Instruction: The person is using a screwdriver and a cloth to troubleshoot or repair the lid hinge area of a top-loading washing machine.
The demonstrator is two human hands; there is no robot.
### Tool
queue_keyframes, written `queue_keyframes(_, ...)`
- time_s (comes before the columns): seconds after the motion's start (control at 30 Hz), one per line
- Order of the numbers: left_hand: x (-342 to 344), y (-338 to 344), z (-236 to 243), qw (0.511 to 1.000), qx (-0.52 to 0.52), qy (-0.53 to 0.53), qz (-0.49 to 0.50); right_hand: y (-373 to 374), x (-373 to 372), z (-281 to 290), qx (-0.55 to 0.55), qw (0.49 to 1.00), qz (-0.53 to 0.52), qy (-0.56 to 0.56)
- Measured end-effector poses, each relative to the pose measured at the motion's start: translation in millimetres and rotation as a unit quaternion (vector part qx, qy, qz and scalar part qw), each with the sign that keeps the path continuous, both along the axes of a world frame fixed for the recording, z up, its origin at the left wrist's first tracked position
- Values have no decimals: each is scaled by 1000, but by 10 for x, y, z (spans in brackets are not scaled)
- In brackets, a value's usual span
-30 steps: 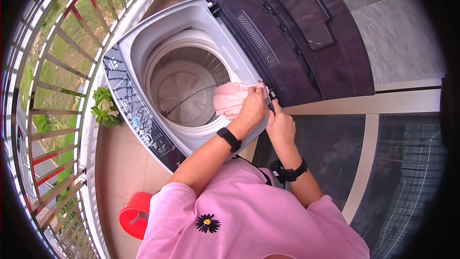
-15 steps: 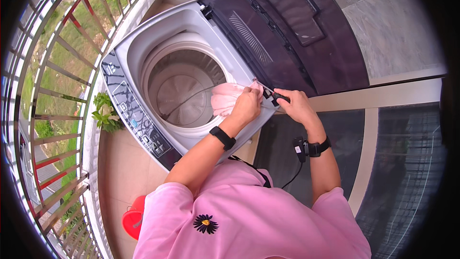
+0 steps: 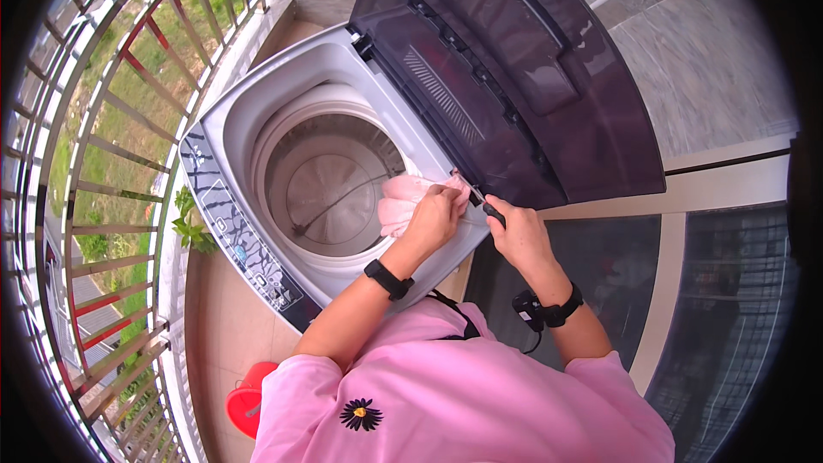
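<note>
A top-loading washing machine (image 3: 255, 111) stands with its dark purple lid (image 3: 591, 120) raised. My left hand (image 3: 435, 218) is closed on a pale pink cloth (image 3: 399, 204), bunched at the tub's right rim beside the lid's near hinge corner. My right hand (image 3: 521, 236) grips the black handle of a screwdriver (image 3: 494, 213). Its thin metal shaft points up and left to the hinge corner, by the cloth's edge; the exact contact of the tip is too small to tell. A thin dark line (image 3: 343, 200) runs across the drum (image 3: 321, 176) toward the cloth.
A metal railing (image 3: 116, 197) curves along the left, with a leafy plant (image 3: 190, 225) between it and the machine. A red bucket (image 3: 246, 403) sits on the tiled floor at lower left. Framed glass panels (image 3: 720, 291) lie to the right. Both wrists wear black bands.
The whole view has shifted slightly. My right hand has turned a little, and the screwdriver handle now tilts more steeply. The left hand stays on the pink cloth at the same corner.
</note>
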State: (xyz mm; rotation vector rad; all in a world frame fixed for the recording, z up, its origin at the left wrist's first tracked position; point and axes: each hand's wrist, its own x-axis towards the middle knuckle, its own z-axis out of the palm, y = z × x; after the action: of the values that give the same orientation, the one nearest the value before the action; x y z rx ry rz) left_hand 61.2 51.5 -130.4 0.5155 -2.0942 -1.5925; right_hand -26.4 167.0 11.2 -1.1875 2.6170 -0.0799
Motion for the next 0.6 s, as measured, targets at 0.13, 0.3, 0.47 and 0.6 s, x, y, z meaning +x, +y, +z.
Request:
queue_keyframes(0.13, -33, -114, 2, 1000, -2, -7, -5, 51, -117, -108, -64, 998, -3, -12)
queue_keyframes(0.3, -68, -77, 109, 997, 46, -55, 4, -61, -364, 202, -28, 995, 97, -22)
queue_keyframes(0.47, -147, -4, 274, 997, 15, -66, -32, -149, -332, 276, 75, 989, 113, 62)
queue_keyframes(0.6, -101, -49, 244, 997, 18, -65, -43, -173, -436, 284, 39, 996, 74, -22)
